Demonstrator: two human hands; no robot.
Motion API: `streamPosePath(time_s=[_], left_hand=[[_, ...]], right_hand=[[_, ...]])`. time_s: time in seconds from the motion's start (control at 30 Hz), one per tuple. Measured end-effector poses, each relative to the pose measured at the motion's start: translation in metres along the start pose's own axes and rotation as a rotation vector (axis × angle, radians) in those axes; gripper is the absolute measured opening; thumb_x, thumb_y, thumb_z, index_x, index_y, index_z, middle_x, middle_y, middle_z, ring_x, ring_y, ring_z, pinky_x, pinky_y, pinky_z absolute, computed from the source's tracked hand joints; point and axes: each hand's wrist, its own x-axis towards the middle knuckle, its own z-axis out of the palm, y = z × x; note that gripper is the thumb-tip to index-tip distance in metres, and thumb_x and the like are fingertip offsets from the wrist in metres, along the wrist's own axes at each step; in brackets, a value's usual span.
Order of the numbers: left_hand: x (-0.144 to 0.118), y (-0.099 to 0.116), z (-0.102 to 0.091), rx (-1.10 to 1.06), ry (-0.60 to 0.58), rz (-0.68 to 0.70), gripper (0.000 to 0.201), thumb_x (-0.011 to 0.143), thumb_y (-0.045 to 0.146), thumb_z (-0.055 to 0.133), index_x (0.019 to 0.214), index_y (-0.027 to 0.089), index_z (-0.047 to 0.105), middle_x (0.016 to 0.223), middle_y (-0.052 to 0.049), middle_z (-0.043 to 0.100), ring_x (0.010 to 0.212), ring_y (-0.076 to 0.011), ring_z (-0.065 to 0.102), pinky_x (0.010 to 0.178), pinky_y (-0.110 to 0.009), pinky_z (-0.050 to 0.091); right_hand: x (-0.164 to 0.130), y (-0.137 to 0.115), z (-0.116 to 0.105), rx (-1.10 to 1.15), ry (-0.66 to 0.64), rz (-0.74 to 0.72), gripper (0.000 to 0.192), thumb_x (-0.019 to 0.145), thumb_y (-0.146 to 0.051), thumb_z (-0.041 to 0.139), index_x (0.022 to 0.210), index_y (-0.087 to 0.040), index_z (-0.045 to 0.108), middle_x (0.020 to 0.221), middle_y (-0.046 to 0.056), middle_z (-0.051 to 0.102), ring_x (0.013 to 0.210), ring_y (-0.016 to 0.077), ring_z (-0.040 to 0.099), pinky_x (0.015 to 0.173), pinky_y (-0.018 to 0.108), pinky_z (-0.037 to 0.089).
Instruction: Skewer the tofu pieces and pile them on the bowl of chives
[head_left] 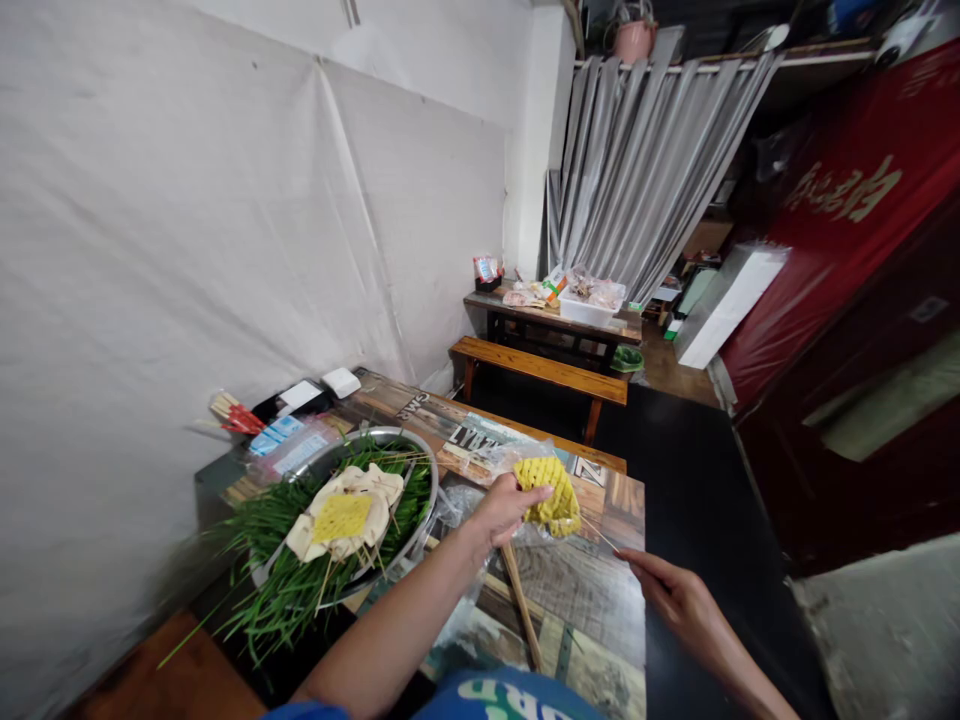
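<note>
My left hand (504,508) is closed on yellow, dark-scored food pieces (549,495), held above the table with the thumb on top. My right hand (675,590) pinches a thin skewer (600,533) at its near end, and the far end meets the edge of the yellow food. Whether the tip has gone in, I cannot tell. Below my left hand lie what look like bundled skewers (521,605). At the left, a metal bowl (431,465) holds long green chives (281,520), pale skewered sheets (386,487) and one yellow piece (341,518) on top.
The bowl stands on a wood-patterned table (600,590), with clear plastic bags (457,505) in its middle. Red-wrapped chopsticks (238,415) are behind the bowl. Farther off stand a wooden bench (540,368) and another table with a white tub (589,310).
</note>
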Motion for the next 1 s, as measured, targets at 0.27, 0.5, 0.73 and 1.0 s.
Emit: streamPosePath(time_s=[0.27, 0.5, 0.73, 1.0], left_hand=[[0.004, -0.006, -0.002, 0.052, 0.037, 0.047, 0.039, 0.045, 0.017, 0.079, 0.081, 0.008, 0.067, 0.08, -0.008, 0.069, 0.075, -0.019, 0.063, 0.075, -0.031, 0.049], [0.002, -0.006, 0.005, 0.05, -0.006, 0.014, 0.039, 0.041, 0.017, 0.08, 0.077, 0.008, 0.067, 0.079, -0.008, 0.069, 0.071, -0.0199, 0.063, 0.07, -0.032, 0.051], [0.001, -0.003, 0.007, -0.062, -0.054, -0.008, 0.045, 0.046, 0.023, 0.081, 0.086, 0.01, 0.065, 0.083, -0.009, 0.068, 0.075, -0.0198, 0.064, 0.072, -0.034, 0.051], [-0.001, 0.005, 0.004, -0.034, 0.028, -0.003, 0.046, 0.046, 0.025, 0.08, 0.085, 0.008, 0.063, 0.077, -0.008, 0.068, 0.069, -0.0195, 0.063, 0.066, -0.034, 0.051]], right_hand=[[0.003, -0.003, -0.003, 0.043, -0.048, -0.009, 0.032, 0.084, -0.033, 0.047, 0.102, -0.019, 0.068, 0.096, 0.006, 0.072, 0.087, 0.021, 0.066, 0.073, 0.022, 0.05], [0.007, 0.001, -0.006, 0.088, -0.07, -0.011, 0.03, 0.083, -0.033, 0.048, 0.1, -0.02, 0.069, 0.099, 0.007, 0.071, 0.092, 0.0222, 0.064, 0.077, 0.025, 0.05], [0.013, -0.001, -0.016, 0.101, -0.083, 0.007, 0.034, 0.084, -0.036, 0.046, 0.104, -0.019, 0.068, 0.099, 0.007, 0.071, 0.096, 0.024, 0.062, 0.079, 0.029, 0.05], [0.016, -0.007, -0.022, 0.1, -0.105, -0.015, 0.034, 0.084, -0.036, 0.047, 0.106, -0.019, 0.067, 0.098, 0.007, 0.071, 0.089, 0.0223, 0.065, 0.076, 0.028, 0.051]])
